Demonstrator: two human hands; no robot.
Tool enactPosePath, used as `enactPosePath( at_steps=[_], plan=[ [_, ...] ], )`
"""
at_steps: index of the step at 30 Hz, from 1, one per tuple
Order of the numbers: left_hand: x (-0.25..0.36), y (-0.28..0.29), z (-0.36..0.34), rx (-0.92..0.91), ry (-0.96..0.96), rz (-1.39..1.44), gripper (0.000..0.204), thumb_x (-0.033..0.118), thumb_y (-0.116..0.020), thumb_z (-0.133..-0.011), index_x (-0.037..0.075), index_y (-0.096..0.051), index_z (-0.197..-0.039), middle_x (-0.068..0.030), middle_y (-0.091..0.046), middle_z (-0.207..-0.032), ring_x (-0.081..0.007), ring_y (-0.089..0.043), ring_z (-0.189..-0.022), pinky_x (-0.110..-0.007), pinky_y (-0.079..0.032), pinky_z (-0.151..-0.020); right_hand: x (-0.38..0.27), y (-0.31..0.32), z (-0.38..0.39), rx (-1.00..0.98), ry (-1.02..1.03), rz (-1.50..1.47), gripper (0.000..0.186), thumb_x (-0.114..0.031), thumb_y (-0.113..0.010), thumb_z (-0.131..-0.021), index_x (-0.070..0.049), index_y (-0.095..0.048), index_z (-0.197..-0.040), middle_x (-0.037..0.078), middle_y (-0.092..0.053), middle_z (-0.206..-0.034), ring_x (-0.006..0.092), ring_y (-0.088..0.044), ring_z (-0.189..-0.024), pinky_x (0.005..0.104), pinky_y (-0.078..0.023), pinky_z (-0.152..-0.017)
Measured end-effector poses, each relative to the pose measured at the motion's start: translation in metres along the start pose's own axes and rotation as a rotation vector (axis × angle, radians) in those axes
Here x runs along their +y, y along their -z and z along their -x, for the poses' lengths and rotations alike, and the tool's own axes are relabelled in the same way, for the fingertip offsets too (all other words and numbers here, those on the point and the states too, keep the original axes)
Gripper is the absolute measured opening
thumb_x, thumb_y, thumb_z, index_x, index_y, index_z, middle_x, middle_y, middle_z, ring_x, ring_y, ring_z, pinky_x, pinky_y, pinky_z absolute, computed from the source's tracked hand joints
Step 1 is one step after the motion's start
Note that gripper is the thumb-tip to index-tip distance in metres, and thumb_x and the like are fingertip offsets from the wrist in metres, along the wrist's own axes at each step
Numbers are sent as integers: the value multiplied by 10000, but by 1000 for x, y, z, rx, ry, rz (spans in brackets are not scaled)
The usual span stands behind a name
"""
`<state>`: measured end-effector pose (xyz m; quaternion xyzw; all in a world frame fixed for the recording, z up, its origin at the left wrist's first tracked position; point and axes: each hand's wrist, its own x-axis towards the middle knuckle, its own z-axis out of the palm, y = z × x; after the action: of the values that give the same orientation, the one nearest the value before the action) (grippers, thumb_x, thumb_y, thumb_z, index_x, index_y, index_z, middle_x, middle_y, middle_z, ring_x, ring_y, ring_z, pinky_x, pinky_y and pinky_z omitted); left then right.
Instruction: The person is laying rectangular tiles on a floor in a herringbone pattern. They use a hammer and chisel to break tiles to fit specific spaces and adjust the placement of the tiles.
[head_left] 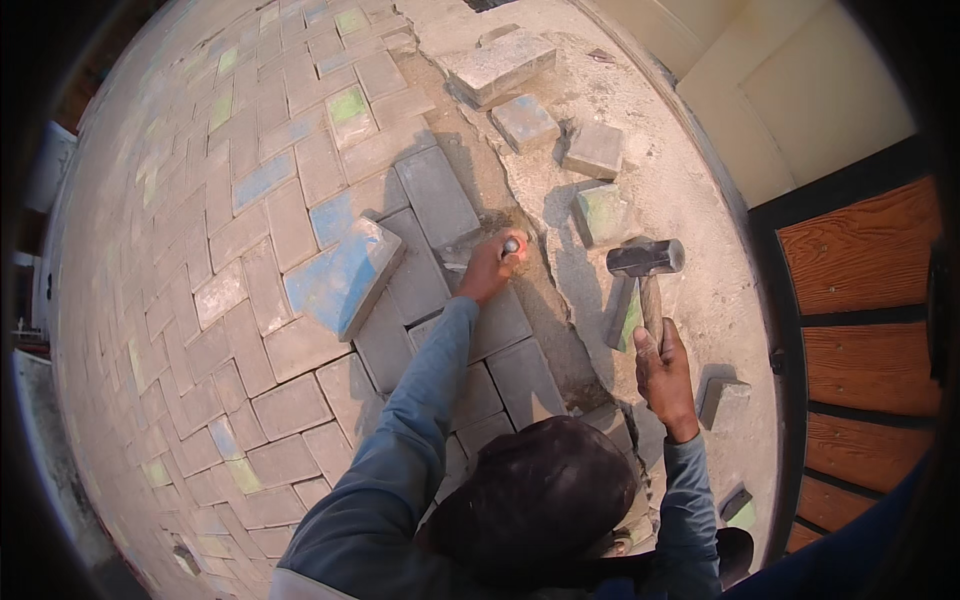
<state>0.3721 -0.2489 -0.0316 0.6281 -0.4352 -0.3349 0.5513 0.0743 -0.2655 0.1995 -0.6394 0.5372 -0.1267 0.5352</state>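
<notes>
My left hand (485,272) is closed around a metal chisel (512,246), whose round struck end faces up. Its lower end is hidden by the hand, over the edge of the grey pavers beside a strip of bare sand (545,300). To the right, my right hand (664,380) grips the wooden handle of a club hammer (645,258). The hammer's dark steel head is raised over the rough concrete, apart from the chisel. Left of my left hand, a loose paver with blue paint (345,275) rests on top of the laid pavers (290,405).
Several loose paver pieces (595,150) lie along the concrete strip (690,200) at right. A brown wooden panel in a dark frame (860,300) stands at far right, below a cream wall (770,90). A dark rounded shape (550,490) covers the lower middle.
</notes>
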Motion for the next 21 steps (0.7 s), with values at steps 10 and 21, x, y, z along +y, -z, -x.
enactPosePath(
  at_steps=[10,21],
  plan=[
    [108,2,-26,-135,-51,20,287,247,-691,-987,98,-639,-1227,-103,-725,-1100,-264,-680,-1025,-425,-508,-918,-46,18,35,129,136,-346,255,-344,-582,-1075,-113,-478,-1046,-98,-384,-639,-9,-315,-463,202,-257,-380],
    [103,-8,-53,-423,-66,-112,169,130,-661,-973,64,-639,-1126,-83,-711,-1027,-225,-666,-997,-385,-495,-929,-143,-2,25,391,926,-365,280,-328,-558,-1081,-71,-486,-998,-54,-387,-618,5,-310,-461,201,-259,-377]
  ],
)
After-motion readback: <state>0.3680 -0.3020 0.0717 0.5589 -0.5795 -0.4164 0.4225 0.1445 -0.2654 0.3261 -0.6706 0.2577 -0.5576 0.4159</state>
